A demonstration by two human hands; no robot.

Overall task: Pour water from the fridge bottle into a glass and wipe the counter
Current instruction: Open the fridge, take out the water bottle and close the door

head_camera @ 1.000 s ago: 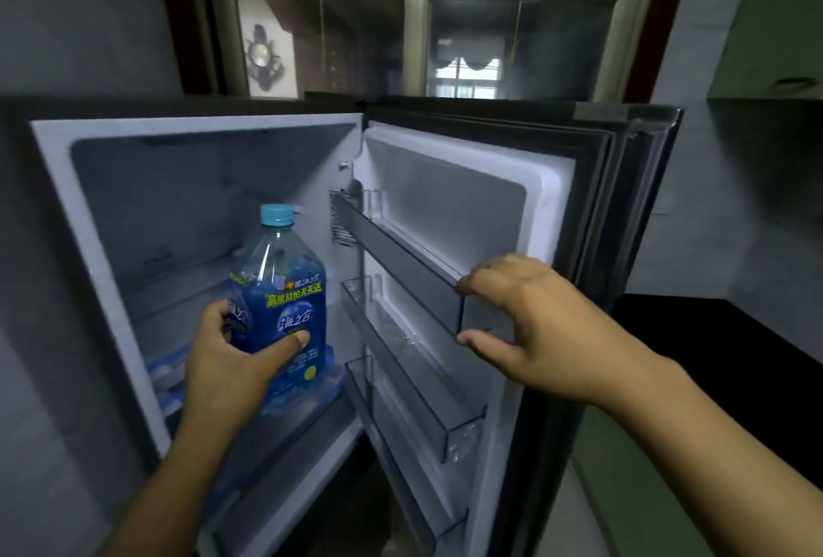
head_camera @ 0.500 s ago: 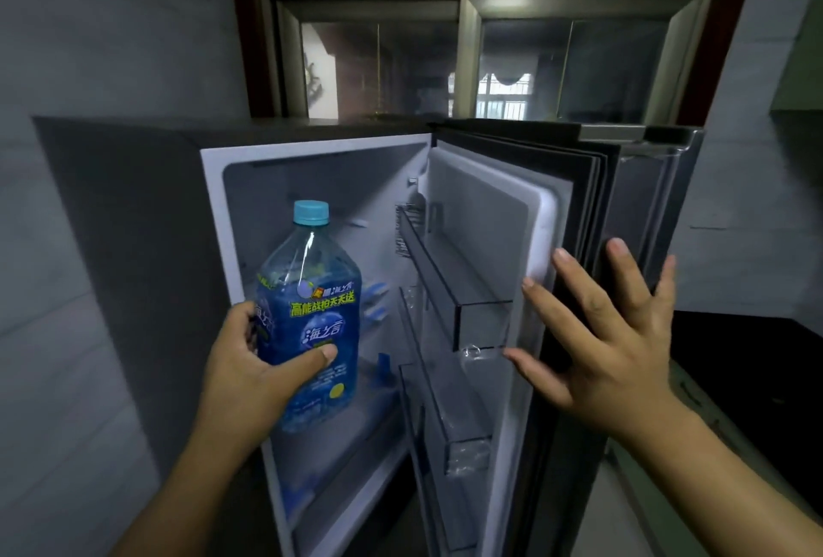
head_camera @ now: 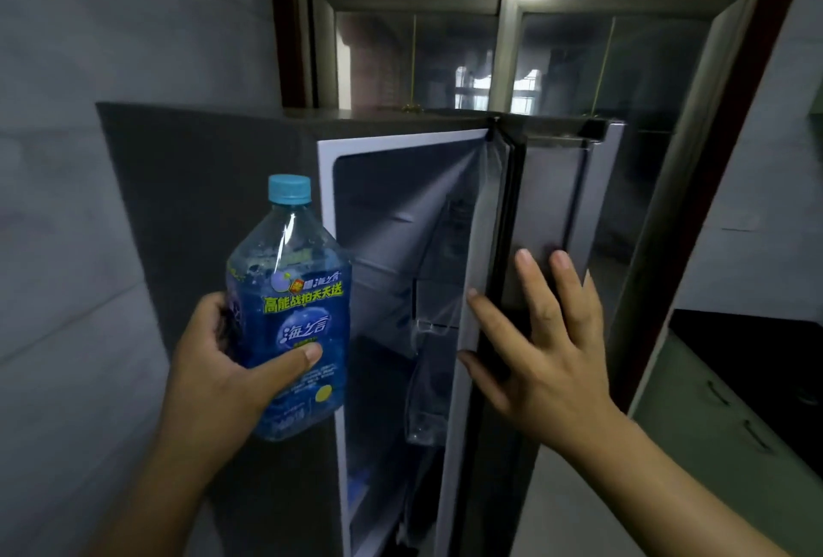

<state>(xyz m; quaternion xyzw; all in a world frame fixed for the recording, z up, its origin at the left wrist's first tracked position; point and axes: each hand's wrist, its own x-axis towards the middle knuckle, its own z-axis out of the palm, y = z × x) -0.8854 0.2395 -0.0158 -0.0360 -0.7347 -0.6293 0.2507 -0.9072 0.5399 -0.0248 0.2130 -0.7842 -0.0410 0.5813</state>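
Blue-labelled clear plastic water bottle [head_camera: 289, 311] is out of the grey fridge [head_camera: 213, 209], gripped in the left hand [head_camera: 218, 374]. Right hand [head_camera: 543, 347] lies flat-fingered on the part-open fridge door [head_camera: 552, 200]. Pouring and wiping aren't done yet, and no glass is in sight.

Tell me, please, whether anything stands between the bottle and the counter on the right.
Yes: the part-open fridge door, with the right hand flat against it, stands between the bottle in the left hand and the dark counter. No glass is in view.
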